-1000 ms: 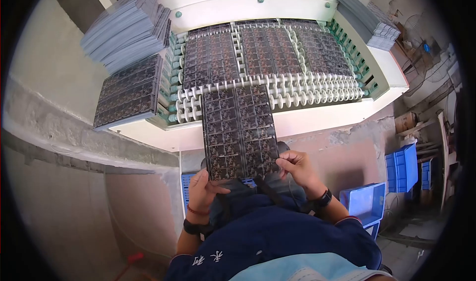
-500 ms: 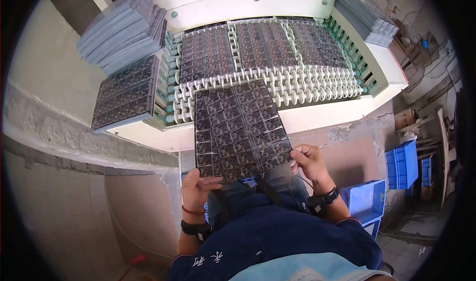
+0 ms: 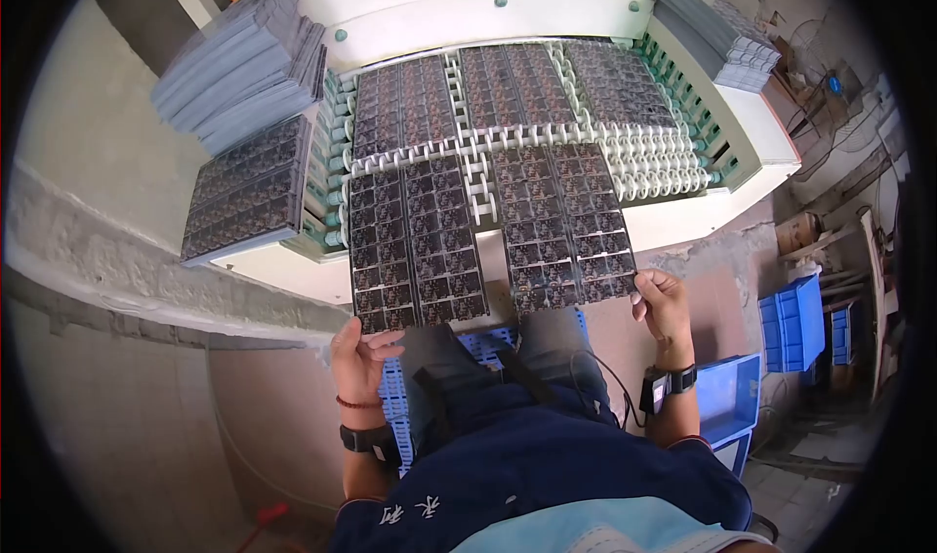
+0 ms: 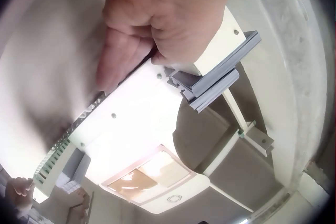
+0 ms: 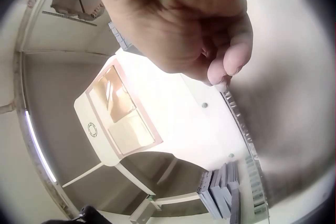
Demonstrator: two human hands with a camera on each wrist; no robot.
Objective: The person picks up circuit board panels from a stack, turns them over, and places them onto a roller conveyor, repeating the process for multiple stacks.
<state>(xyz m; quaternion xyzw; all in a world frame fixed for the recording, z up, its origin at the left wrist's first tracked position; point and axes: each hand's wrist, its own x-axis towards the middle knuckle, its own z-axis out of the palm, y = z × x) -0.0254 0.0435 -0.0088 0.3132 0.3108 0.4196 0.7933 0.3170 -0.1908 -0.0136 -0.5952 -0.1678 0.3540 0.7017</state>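
Observation:
Two dark circuit board panels lie side by side with a gap between them, their far ends over the near rollers. My left hand (image 3: pixel 361 369) pinches the near left corner of the left circuit board panel (image 3: pixel 415 245), thumb at the edge and fingers beneath. At the near right corner of the right circuit board panel (image 3: pixel 566 231), my right hand (image 3: pixel 666 309) pinches the edge between thumb and fingers. In the left wrist view, the left hand's fingers (image 4: pixel 123 58) reach under the panel edge. The right wrist view shows curled fingertips (image 5: pixel 237 58) at the other panel's edge.
White rollers (image 3: pixel 654 163) of a machine carry more circuit board panels (image 3: pixel 517 86) in a row. Stacked panels (image 3: pixel 234 65) stand at the left, with another stack (image 3: pixel 717 36) at the right. Blue crates (image 3: pixel 791 328) sit at the right, and a wall (image 3: pixel 127 231) runs along the left.
The panels, earlier together as one stack, have come apart into two side by side. My right hand has moved right with one panel, my left hand slightly left with the other.

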